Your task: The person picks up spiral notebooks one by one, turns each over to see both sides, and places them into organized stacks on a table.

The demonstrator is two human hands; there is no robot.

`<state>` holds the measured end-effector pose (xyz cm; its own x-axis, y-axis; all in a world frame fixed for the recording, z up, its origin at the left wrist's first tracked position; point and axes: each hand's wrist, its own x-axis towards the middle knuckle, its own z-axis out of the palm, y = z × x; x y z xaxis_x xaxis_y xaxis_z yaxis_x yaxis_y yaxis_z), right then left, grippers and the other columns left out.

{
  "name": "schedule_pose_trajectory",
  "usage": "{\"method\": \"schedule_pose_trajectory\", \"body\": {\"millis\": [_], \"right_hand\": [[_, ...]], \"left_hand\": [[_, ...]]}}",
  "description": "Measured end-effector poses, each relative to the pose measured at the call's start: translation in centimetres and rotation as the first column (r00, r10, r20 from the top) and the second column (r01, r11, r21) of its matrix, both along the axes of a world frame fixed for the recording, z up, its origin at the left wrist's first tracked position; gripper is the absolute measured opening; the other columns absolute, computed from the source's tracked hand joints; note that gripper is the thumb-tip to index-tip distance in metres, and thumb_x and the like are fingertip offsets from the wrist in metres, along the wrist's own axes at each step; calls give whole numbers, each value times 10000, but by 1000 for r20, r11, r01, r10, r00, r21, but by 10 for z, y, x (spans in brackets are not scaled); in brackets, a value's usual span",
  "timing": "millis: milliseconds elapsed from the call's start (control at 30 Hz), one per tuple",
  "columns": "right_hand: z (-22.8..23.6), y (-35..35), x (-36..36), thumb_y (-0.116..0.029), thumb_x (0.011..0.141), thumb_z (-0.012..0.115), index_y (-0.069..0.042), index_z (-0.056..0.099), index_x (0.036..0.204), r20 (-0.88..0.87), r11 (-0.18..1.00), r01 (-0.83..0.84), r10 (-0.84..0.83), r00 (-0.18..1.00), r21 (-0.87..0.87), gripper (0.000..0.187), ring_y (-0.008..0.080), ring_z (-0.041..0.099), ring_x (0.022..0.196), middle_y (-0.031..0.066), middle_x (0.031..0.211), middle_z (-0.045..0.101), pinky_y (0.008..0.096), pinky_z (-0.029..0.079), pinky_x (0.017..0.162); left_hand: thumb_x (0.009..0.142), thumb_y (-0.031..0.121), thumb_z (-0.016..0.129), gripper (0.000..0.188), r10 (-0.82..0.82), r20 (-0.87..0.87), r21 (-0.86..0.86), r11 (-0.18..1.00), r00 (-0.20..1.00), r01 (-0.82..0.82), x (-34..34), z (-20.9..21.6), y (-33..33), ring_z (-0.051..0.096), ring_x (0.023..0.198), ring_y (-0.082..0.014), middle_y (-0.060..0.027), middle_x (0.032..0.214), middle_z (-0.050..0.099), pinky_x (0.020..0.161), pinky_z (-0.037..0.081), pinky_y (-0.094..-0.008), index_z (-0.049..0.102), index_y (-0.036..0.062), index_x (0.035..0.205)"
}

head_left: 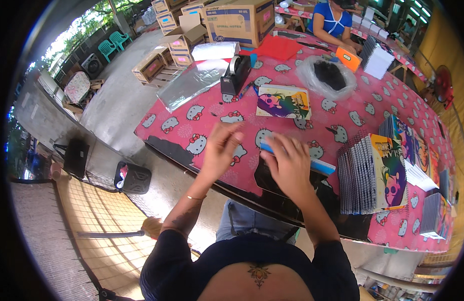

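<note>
At the table's near edge, my right hand [288, 165] is closed over a long blue ruler-like strip [322, 166], with the strip passing under its fingers. Left of it, my left hand [223, 146] is raised with its fingers curled in toward the thumb; whatever they hold, if anything, is too small to make out. Beyond both hands lies a notebook [283, 102] with a colourful cover. A black tape dispenser [235, 75] stands farther back, with pens [248, 90] beside it. Right of my right hand rises a stack of spiral notebooks [360, 175].
Clear plastic sheets [194, 83] lie at the table's left corner. A plastic bag with dark contents [328, 75] sits farther back. More notebooks [418, 155] stand at the right. Across the table, a person in blue [332, 22] handles an orange item [348, 58]. Cardboard boxes [239, 22] are stacked behind.
</note>
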<state>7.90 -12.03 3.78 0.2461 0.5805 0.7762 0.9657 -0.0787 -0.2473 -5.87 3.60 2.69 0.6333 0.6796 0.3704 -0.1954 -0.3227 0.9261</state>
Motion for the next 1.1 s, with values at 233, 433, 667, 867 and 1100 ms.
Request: {"method": "schedule_pose_trajectory", "body": {"millis": [233, 433, 667, 867, 1100], "right_hand": [[-24, 10, 22, -186, 887, 722, -104, 672, 933, -74, 991, 10, -20, 997, -135, 106, 286, 671, 691, 62, 784, 683, 409, 517, 647], [-24, 10, 21, -186, 892, 717, -108, 657, 913, -101, 993, -17, 5, 995, -118, 101, 282, 668, 690, 58, 774, 675, 413, 513, 644], [-19, 6, 21, -184, 900, 707, -116, 669, 944, -43, 993, -41, 36, 998, -111, 90, 285, 665, 692, 56, 796, 672, 413, 504, 667], [-17, -13, 31, -148, 896, 693, -122, 691, 995, -87, 967, 9, -32, 996, -254, 102, 296, 669, 697, 63, 785, 652, 426, 486, 683], [-15, -8, 37, -129, 882, 680, -122, 697, 956, -139, 968, -26, -9, 990, -248, 76, 308, 677, 714, 69, 785, 668, 438, 495, 652]], "left_hand": [[947, 57, 700, 153, 103, -36, 505, 860, 994, -71, 19, -37, -11, 624, 658, -169, -106, 822, 687, 589, 475, -299, 748, 7, 1083], [934, 96, 730, 120, 124, -252, 397, 918, 960, -14, 18, -34, -11, 655, 685, -149, -95, 752, 680, 590, 477, -268, 757, -3, 997], [945, 139, 720, 170, -8, -109, 493, 868, 994, 61, 30, -21, 1, 671, 685, -173, -123, 843, 662, 590, 499, -290, 710, -7, 1033], [887, 119, 749, 271, -176, -385, 553, 742, 906, 379, 34, -10, 23, 663, 879, -309, -131, 1084, 640, 711, 533, -386, 669, 50, 1136], [974, 500, 555, 689, 310, -269, 916, 376, 912, 142, 49, -18, -9, 448, 1365, -379, -202, 1465, 488, 1064, 310, -630, 473, 25, 1466]]}}
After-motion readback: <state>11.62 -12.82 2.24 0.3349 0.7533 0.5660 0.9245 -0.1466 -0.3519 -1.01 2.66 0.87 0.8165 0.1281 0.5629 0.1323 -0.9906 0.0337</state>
